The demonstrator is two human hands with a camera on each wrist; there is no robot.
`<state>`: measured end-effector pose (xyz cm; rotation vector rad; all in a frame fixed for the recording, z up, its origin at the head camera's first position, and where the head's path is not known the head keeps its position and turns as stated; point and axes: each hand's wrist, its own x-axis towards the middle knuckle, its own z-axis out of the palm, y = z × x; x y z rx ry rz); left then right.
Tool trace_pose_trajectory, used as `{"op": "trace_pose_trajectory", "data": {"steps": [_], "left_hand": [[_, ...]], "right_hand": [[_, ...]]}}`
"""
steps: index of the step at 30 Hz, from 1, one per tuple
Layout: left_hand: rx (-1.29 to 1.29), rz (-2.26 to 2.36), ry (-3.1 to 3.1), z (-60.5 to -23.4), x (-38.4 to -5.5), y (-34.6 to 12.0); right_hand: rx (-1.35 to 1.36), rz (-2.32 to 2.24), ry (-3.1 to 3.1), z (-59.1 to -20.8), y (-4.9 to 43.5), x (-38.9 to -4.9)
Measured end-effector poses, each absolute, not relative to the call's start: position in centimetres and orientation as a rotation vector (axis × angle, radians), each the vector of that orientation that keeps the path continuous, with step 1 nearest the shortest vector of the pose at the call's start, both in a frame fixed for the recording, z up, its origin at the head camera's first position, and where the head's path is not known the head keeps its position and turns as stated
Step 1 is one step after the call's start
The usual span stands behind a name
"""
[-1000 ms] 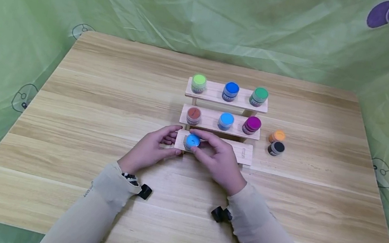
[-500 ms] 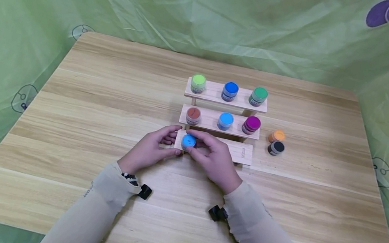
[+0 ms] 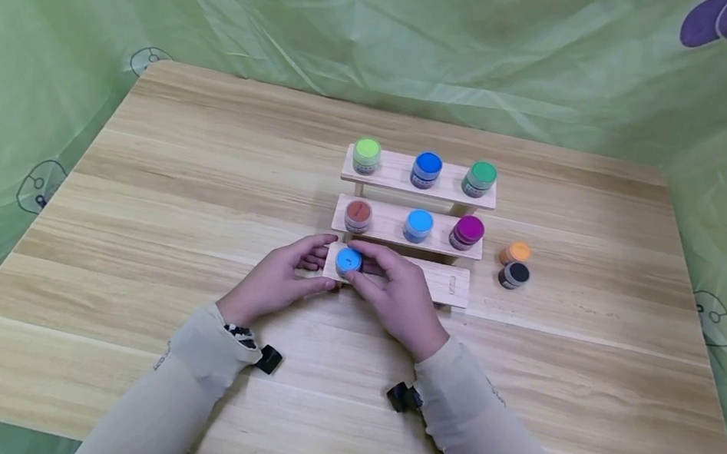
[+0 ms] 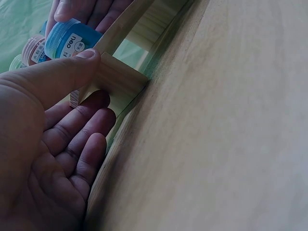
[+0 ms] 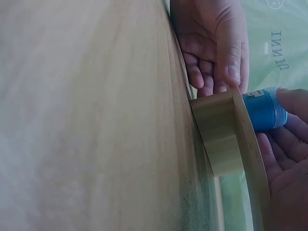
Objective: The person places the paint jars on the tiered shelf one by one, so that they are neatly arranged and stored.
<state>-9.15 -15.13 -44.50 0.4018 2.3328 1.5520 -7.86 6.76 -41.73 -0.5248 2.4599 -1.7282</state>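
Note:
A paint jar with a blue lid stands upright at the left end of the lowest wooden shelf. My right hand pinches it between thumb and fingers; in the right wrist view the blue jar has its base against the board. My left hand holds that shelf's left end, thumb at the front corner and index finger at the back. Seen from the left wrist, the left thumb lies against the board's edge, while the other fingers curl beside the shelf's leg.
Behind, the middle shelf bears brown, light blue and purple jars. Light green, blue and green jars stand on the top shelf. To the right, an orange jar and a black jar rest on the wooden table.
My right hand has slid the blue paint jar a little left, to the shelf's end. The left hand has stayed at the shelf's left end.

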Motion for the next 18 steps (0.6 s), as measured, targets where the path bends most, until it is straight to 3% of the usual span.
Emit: {"op": "trace_pose_trajectory", "data": {"steps": [18], "left_hand": [[0.391, 1.528, 2.343, -44.52, -9.15, -15.22]], "right_hand": [[-0.491, -1.638, 2.552, -41.73, 6.64, -7.86]]}}
